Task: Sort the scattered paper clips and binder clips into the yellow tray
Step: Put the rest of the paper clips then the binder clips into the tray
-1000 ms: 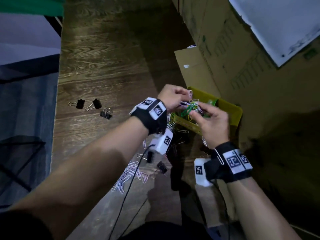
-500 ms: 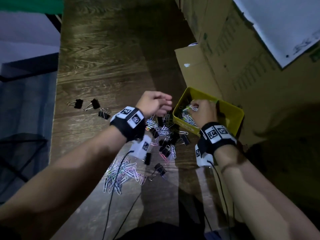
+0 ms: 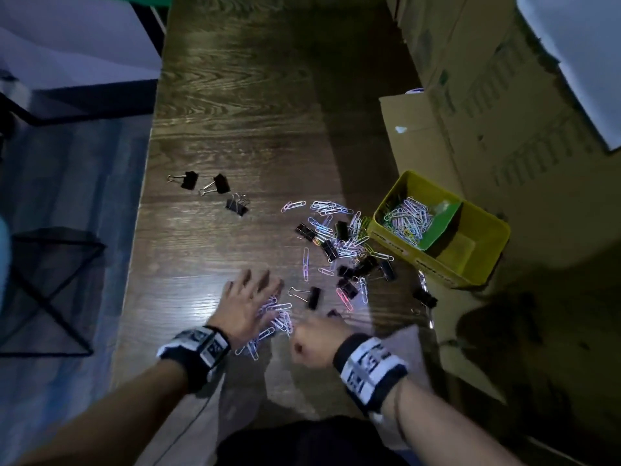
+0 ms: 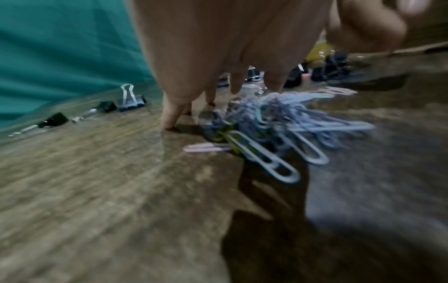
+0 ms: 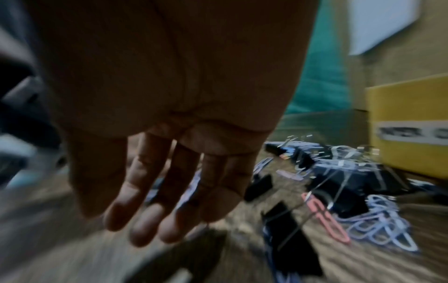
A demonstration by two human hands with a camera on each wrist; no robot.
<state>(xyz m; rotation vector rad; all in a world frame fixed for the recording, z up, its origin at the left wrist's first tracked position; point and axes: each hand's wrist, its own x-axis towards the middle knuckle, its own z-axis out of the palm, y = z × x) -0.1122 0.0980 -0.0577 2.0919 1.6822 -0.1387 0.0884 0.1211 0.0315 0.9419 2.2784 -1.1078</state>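
The yellow tray [image 3: 420, 260] stands at the right of the wooden table, with paper clips [image 3: 408, 220] in its left compartment beside a green divider [image 3: 440, 227]. A mixed heap of paper clips and black binder clips [image 3: 339, 243] lies just left of it. My left hand [image 3: 255, 290] is spread over a nearer pile of paper clips [image 3: 275, 321] [image 4: 278, 130], its fingertips [image 4: 169, 118] touching the table. My right hand [image 3: 316, 341] hovers just right of that pile, and its fingers [image 5: 145, 220] hang loose and empty. Three binder clips [image 3: 216, 185] [image 4: 130, 99] lie apart at the far left.
Cardboard boxes [image 3: 470, 95] wall off the right side behind the tray, whose yellow wall [image 5: 407, 114] shows close to my right hand. The table's left edge [image 3: 144, 230] drops to the floor, where a black metal frame [image 3: 50, 280] stands. A single binder clip [image 3: 311, 295] lies beyond the near pile.
My right hand has left the tray and come back to the near pile. My left hand has also drawn back and opened from a loose fist into a spread hand over that pile.
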